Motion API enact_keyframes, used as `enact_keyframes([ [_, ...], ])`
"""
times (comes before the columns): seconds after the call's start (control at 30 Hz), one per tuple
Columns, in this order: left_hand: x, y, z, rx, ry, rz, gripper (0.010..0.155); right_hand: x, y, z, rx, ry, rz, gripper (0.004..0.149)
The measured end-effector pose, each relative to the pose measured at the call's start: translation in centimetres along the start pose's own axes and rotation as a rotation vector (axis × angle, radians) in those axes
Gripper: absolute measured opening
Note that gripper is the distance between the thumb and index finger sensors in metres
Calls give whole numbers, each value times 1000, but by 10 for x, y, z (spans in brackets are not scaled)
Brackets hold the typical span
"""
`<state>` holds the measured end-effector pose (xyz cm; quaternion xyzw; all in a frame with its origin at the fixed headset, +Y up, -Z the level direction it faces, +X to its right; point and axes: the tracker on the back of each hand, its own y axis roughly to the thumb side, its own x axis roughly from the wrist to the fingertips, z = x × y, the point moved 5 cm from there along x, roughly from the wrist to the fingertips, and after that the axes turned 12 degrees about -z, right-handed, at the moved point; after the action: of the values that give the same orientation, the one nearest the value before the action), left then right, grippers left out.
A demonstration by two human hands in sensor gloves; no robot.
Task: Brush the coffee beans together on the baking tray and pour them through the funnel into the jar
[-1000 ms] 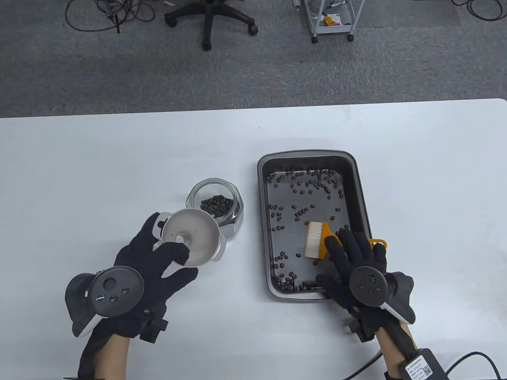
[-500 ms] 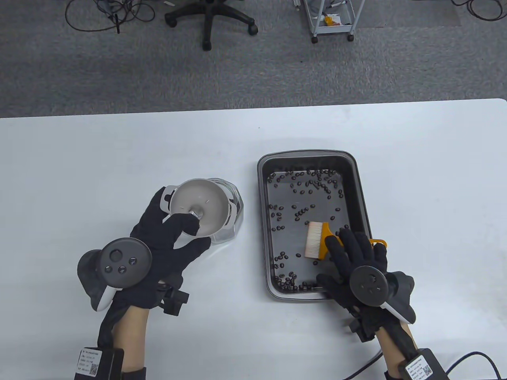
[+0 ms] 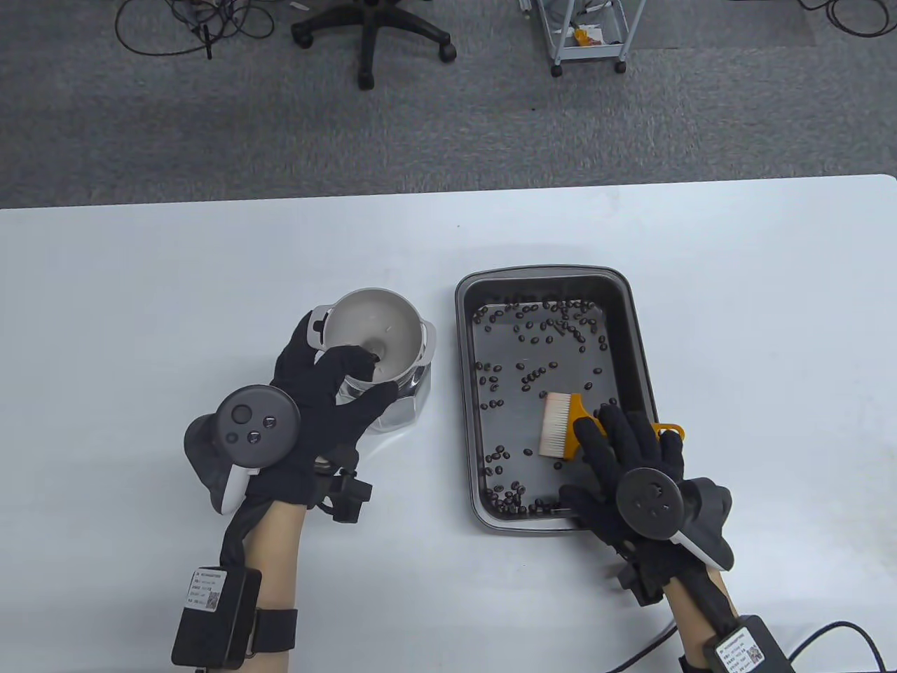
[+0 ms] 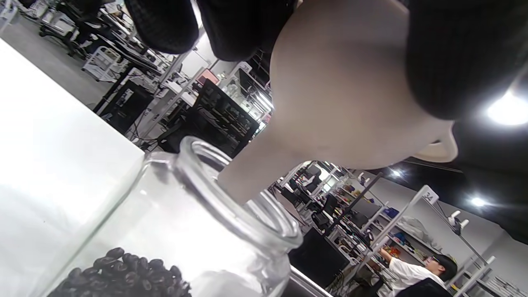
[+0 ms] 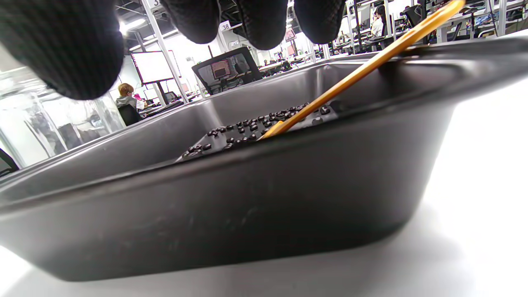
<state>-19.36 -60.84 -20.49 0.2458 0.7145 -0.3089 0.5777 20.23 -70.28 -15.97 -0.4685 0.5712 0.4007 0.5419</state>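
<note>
Standing upright, the funnel is being gripped by the left hand, spout down in the jar (mostly hidden). The right hand is hovering relaxed over the brush, handle pointing right, in the tray.

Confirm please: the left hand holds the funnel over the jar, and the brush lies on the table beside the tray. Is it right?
Not quite. The brush lies inside the baking tray, its handle leaning on the rim, as the table view shows. The left hand does hold the funnel over the jar.

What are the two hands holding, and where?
The left hand grips the funnel by its bowl rim. The right hand holds nothing, fingers above the brush.
</note>
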Motion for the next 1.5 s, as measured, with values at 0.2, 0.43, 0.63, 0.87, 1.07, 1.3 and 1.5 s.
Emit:
enact_keyframes([
  [0.2, 8, -11, 14, -16, -3, -39, 53, 1, 0, -1, -5, 5, -2, 78],
  [0.43, 12, -21, 28, -23, -10, -59, 52, 1, 0, -1, -7, 11, -7, 78],
  [0.63, 11, -28, 37, -32, -22, -62, 52, 1, 1, -2, -12, 14, -2, 78],
  [0.87, 11, -39, 42, -69, -27, -87, 51, 0, 2, -2, -11, 12, 3, 78],
  [1.07, 11, -41, 45, -81, -34, -113, 50, 0, 3, -2, -13, 13, 3, 78],
  [1.3, 5, -43, 41, -84, -78, -118, 60, 0, 2, -1, -7, 6, 3, 78],
  [1.5, -8, -51, 18, -75, -33, -101, 76, 0, -1, -2, -1, 11, -4, 78],
])
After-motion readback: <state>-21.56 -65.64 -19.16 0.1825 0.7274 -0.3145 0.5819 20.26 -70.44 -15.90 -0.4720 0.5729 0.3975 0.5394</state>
